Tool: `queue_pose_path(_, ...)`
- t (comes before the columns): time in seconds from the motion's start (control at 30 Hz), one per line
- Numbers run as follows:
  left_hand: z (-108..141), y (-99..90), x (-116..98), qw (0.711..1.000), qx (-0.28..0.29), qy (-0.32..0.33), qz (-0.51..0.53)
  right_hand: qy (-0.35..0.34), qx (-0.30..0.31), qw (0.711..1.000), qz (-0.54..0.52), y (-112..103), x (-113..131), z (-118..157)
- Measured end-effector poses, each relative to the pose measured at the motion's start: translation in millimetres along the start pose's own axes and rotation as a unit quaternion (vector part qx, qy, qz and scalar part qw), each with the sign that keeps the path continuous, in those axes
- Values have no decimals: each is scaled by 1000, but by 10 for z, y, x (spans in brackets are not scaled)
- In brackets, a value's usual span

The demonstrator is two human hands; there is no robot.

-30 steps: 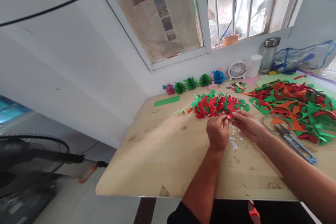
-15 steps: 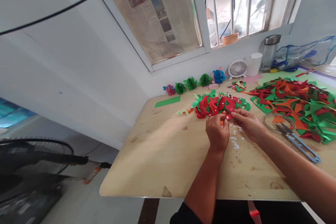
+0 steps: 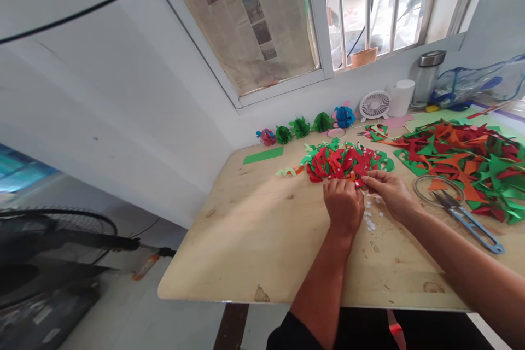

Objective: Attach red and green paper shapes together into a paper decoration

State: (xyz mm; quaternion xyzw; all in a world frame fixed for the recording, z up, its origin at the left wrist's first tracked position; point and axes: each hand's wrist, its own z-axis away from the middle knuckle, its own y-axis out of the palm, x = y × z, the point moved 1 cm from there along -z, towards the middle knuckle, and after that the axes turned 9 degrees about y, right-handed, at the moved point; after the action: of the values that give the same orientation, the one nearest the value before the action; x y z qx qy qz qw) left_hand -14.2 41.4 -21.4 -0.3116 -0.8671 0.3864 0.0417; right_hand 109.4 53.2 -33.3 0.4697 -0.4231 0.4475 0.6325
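Observation:
My right hand (image 3: pixel 389 192) pinches a small red paper cutout (image 3: pixel 358 182) with a white square on it, between thumb and fingertips. Just left of it, my left hand (image 3: pixel 343 203) is closed with the knuckles up; its thumb side reaches the cutout, and its fingertips are hidden. Beyond both hands lies a heap of red and green paper cutouts (image 3: pixel 335 161), many bearing little white squares. Several loose white squares (image 3: pixel 370 224) are scattered on the wooden table (image 3: pixel 246 240) between my wrists.
Thread snips (image 3: pixel 471 221) and a clear tape roll (image 3: pixel 422 197) lie at right, beside a big pile of paper scraps (image 3: pixel 463 153). Along the wall stand honeycomb paper animals (image 3: pixel 301 127), a small white fan (image 3: pixel 374 105) and a glass bottle (image 3: pixel 426 82). A green strip (image 3: pixel 263 155) lies at back left.
My left hand has rolled over so its knuckles face up, and its thumb side has come closer to my right hand. The right hand keeps its pinch. The view has shifted slightly.

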Motion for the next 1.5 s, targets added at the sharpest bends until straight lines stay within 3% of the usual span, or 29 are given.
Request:
queue_pose_path(0.13, -18, 32, 44, 982, -10, -119, 143, 27, 6, 999, -28, 12, 28, 26)
queue_pose_path(0.2, -30, 37, 67, 942, -2, -199, 271, 55, 25, 996, -65, 3, 45, 33)
queue_pose_path(0.27, -43, 36, 80, 883, 14, -267, 385, 89, 45, 989, -107, -11, 58, 35)
queue_pose_path(0.33, -56, 34, 88, 834, 20, -312, 455, 122, 56, 981, -143, -26, 66, 33)
queue_pose_path(0.43, -69, 47, 98, 800, 5, -332, 500, 151, 64, 970, -178, -40, 74, 29)
queue_pose_path(0.73, -75, 35, 74, 776, -21, -315, 546, 150, 108, 958, -219, -52, 95, 28)
queue_pose_path(0.9, -95, -25, 48, 760, -65, -335, 554, 145, 118, 958, -216, -60, 77, 22)
queue_pose_path(1.03, -106, -39, 36, 721, -23, -362, 590, 142, 125, 958, -214, -57, 85, 33)
queue_pose_path(1.13, -108, -49, 31, 712, -4, -368, 598, 134, 116, 964, -196, -51, 96, 38)
queue_pose_path(1.23, -109, -50, 32, 709, -8, -373, 598, 102, 77, 985, -117, -48, 93, 27)
queue_pose_path(1.33, -107, -41, 42, 709, -27, -387, 589, 18, -20, 999, 23, -46, 102, 28)
queue_pose_path(1.43, -102, -21, 57, 708, -51, -404, 577, -108, -122, 973, 165, -18, 150, 83)
queue_pose_path(1.5, -98, -5, 64, 709, -64, -407, 572, -177, -138, 943, 246, 20, 180, 139)
